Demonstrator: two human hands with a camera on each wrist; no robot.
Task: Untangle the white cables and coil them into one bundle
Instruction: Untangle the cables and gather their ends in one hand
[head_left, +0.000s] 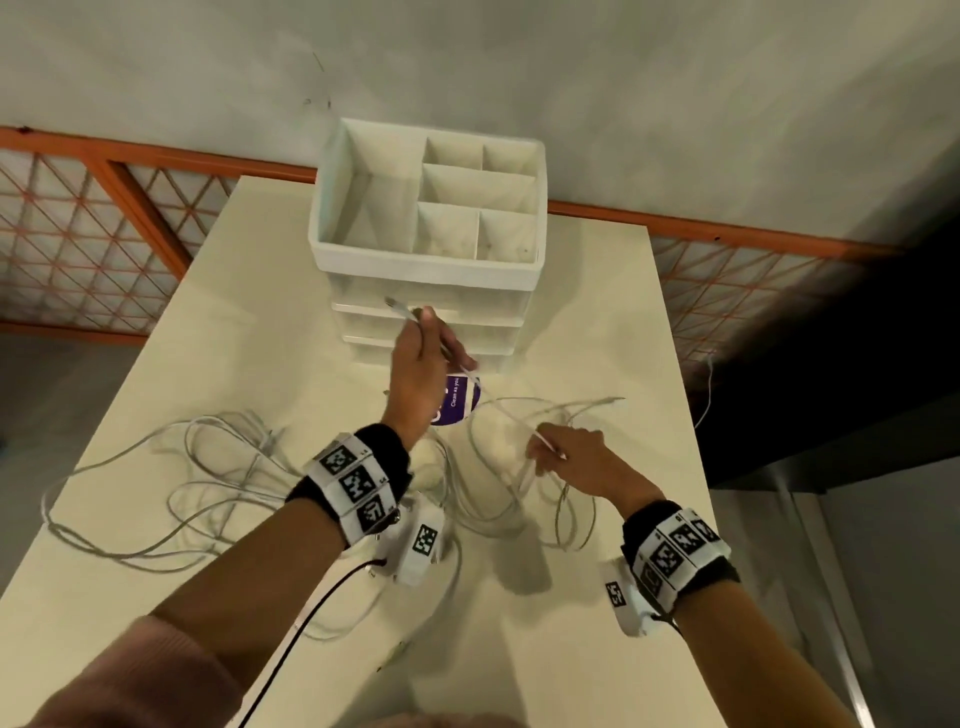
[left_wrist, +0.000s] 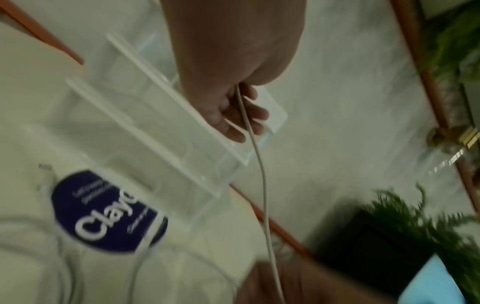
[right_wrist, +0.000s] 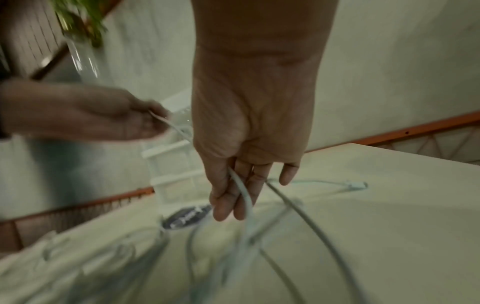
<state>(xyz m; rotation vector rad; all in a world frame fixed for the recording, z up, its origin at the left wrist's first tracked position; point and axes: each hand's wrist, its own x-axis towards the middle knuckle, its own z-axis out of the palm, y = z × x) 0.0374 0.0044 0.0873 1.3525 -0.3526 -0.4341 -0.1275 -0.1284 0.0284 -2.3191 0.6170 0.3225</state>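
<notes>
Right hand (head_left: 569, 460) and left hand (head_left: 423, 358) pinch white cable (head_left: 506, 415); connector tip (head_left: 392, 301) only in head view.

- Head view: looks forward and steeply down from above both forearms onto the cream rectangular table (head_left: 597, 322), taking in the white plastic drawer organiser (head_left: 426, 208) at the far edge and the orange lattice railing (head_left: 104, 218) beyond
- Left wrist view: sits very near the left hand (left_wrist: 233, 86), looks along the palm to the fingers, tilted, blurred
- Right wrist view: sits very near the right hand (right_wrist: 249, 144), faces along the fingers toward the tabletop and the left hand (right_wrist: 85, 115)
- Shared by all three: round purple sticker with white lettering (head_left: 457, 402) (left_wrist: 103, 214) (right_wrist: 187, 218), organiser (left_wrist: 155, 115) (right_wrist: 171, 170), thin white cables (head_left: 208, 467) (left_wrist: 262, 185) (right_wrist: 306, 218) stretched between hands
</notes>
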